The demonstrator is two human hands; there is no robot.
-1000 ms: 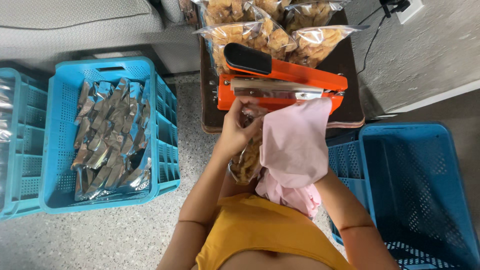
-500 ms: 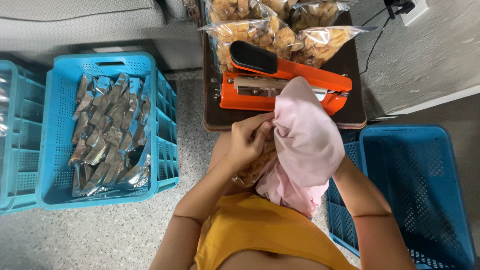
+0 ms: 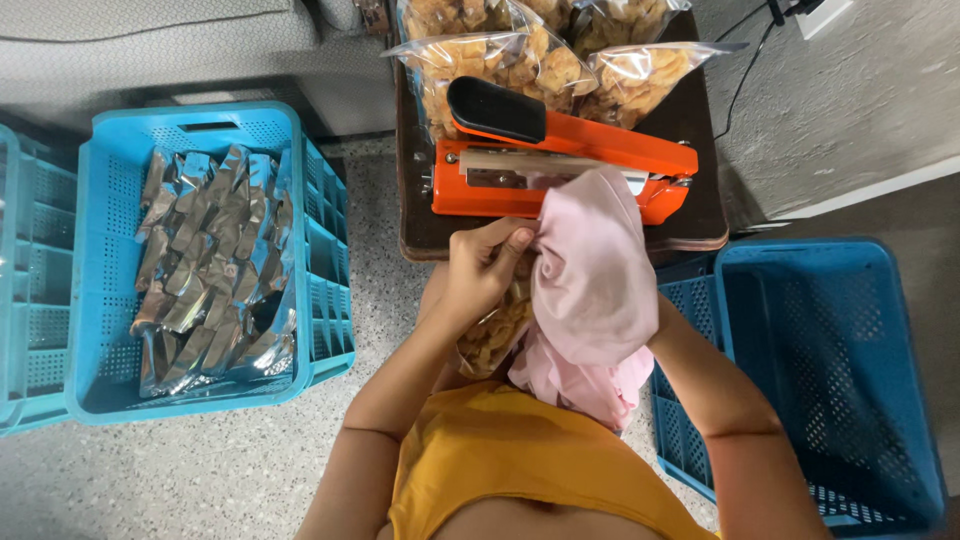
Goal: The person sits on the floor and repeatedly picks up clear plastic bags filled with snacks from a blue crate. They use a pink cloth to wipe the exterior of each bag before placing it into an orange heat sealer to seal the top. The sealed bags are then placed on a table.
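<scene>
- While the head camera looked straight down, the left hand was curled shut, thumb and fingers pinched on the top of a clear plastic bag of golden fried snacks, which hung just in front of the orange heat sealer.
- Draped over the other side of that bag was a pale pink cloth, its upper edge touching the front lip of the sealer and its loose end hanging down toward the person's yellow top.
- The right hand was hidden under the pink cloth; only the forearm showed, so whether its fingers were closed or spread could not be told.
- The sealer, with its black-padded handle raised at a slant, sat on a small dark brown table, near the front edge.
- Behind the sealer, on the same table, lay several filled clear bags of the same golden snacks, touching one another.
- Well to the left of the sealer, on the speckled floor, stood a light blue perforated plastic crate holding a heap of shiny silver foil packets.
- To the right of the sealer and nearer the person stood a darker blue plastic crate, its rim just beside the right forearm.
- A black cable ran behind the sealer's right end toward the grey wall.
</scene>
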